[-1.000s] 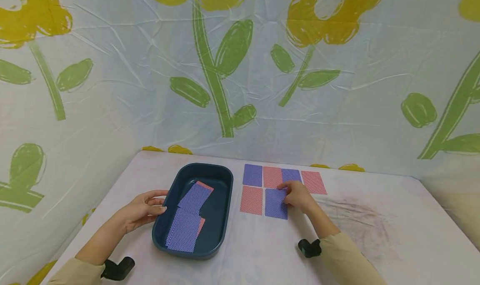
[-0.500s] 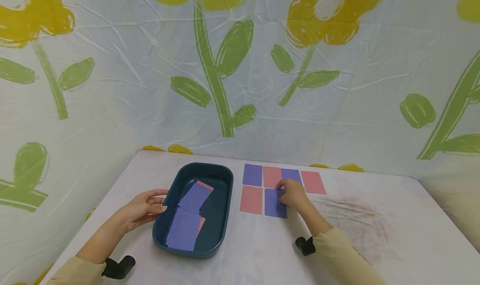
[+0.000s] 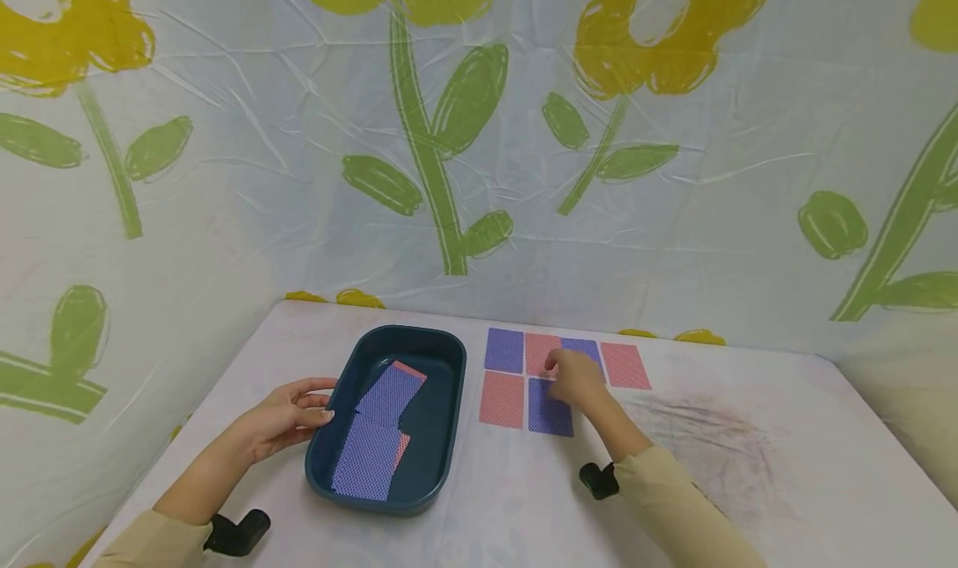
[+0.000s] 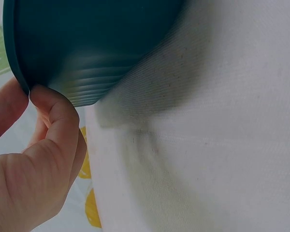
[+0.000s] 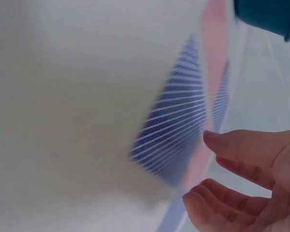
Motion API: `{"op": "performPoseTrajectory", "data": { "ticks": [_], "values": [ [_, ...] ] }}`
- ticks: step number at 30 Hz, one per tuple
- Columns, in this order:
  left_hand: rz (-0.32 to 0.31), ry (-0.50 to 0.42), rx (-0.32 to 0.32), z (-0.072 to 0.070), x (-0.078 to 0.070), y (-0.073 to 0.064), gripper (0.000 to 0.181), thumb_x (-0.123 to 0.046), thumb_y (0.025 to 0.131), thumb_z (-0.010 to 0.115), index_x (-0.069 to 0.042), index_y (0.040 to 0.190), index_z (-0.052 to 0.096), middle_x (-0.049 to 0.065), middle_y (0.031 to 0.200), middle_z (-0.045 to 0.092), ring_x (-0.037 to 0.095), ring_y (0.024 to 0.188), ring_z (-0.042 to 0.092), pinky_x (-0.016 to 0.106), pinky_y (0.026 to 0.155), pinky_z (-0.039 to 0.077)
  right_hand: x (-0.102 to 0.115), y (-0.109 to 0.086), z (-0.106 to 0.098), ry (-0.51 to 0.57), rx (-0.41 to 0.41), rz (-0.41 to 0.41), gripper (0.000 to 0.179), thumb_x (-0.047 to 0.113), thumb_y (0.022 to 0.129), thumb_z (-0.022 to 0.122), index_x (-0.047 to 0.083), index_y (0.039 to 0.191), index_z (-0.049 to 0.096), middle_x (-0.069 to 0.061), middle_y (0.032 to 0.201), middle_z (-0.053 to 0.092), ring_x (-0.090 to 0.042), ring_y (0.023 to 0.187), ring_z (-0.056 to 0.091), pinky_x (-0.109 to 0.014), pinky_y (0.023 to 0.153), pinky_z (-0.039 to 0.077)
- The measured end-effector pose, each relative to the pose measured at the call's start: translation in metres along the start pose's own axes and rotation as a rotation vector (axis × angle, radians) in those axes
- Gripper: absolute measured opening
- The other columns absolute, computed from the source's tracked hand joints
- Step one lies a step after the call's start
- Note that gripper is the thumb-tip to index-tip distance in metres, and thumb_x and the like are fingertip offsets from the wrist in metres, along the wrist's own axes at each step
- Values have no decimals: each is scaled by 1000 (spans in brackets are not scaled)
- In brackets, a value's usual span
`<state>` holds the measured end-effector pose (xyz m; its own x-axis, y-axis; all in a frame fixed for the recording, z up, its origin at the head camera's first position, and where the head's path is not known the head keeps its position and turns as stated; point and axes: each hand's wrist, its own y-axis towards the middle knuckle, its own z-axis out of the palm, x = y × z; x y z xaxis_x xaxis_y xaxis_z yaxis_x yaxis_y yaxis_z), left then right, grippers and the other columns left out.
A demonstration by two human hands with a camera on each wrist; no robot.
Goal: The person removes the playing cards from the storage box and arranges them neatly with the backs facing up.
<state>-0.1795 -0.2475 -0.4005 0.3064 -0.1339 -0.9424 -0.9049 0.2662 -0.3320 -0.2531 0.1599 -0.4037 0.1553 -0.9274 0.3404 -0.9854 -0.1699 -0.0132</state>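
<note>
My left hand (image 3: 280,420) pinches the left rim of a dark teal plastic tray (image 3: 428,464); in the left wrist view thumb and finger meet over its edge. Inside the tray lie several playing cards (image 3: 367,461), mostly blue-backed, with red-backed edges peeking out. My right hand (image 3: 580,381) hovers over the cards on the table, its fingers loosely bent. In the right wrist view a gap separates its thumb from the fingers, with nothing between them. Below it lies a blue-backed card (image 3: 550,417), partly covered by the hand, beside a red-backed card (image 3: 501,400).
Behind these is a back row: a blue card (image 3: 504,350), a red card (image 3: 540,348), a blue card (image 3: 584,348) and a red card (image 3: 625,365). A white cloth covers the table (image 3: 718,485). A flower-printed sheet (image 3: 636,269) hangs behind it.
My right hand has shifted slightly left and back, off the right edge of the front blue card. The left hand and tray stay nearly where they were.
</note>
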Motion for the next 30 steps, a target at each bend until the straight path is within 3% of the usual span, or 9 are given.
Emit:
{"op": "performPoseTrajectory", "data": {
  "ticks": [4,11,16,20,30],
  "values": [
    [-2,0,-3,0,-1,0,66,0,86,61,7,141,25,14,112,50,17,91,57,28,80,50,14,6,-8,95,21,-27,32,5,71,76,1,101,64,-11,89,64,-26,79,58,-42,69,48],
    [-9,2,-13,1,-3,-1,65,0,86,60,7,141,25,15,111,50,18,91,57,29,81,50,51,16,-24,351,126,0,37,7,74,76,1,108,62,-11,83,58,-20,66,55,-30,59,51],
    [-6,3,-9,1,-2,-1,66,0,86,61,7,141,25,14,110,51,17,90,57,28,80,50,75,18,-26,470,166,-29,37,3,73,76,1,107,62,-13,83,58,-26,66,56,-35,64,54],
    [-5,-5,0,0,-2,0,66,0,86,61,7,141,25,13,109,51,16,90,57,27,79,50,94,19,-27,513,210,-50,38,1,73,75,2,108,62,-15,89,57,-32,74,59,-38,69,54],
    [3,-7,20,-1,-1,2,67,-1,86,61,8,141,23,13,110,51,17,91,57,28,80,50,128,34,-26,549,284,-82,39,1,74,76,3,110,62,-14,95,57,-25,76,60,-36,70,54]
  ]
}}
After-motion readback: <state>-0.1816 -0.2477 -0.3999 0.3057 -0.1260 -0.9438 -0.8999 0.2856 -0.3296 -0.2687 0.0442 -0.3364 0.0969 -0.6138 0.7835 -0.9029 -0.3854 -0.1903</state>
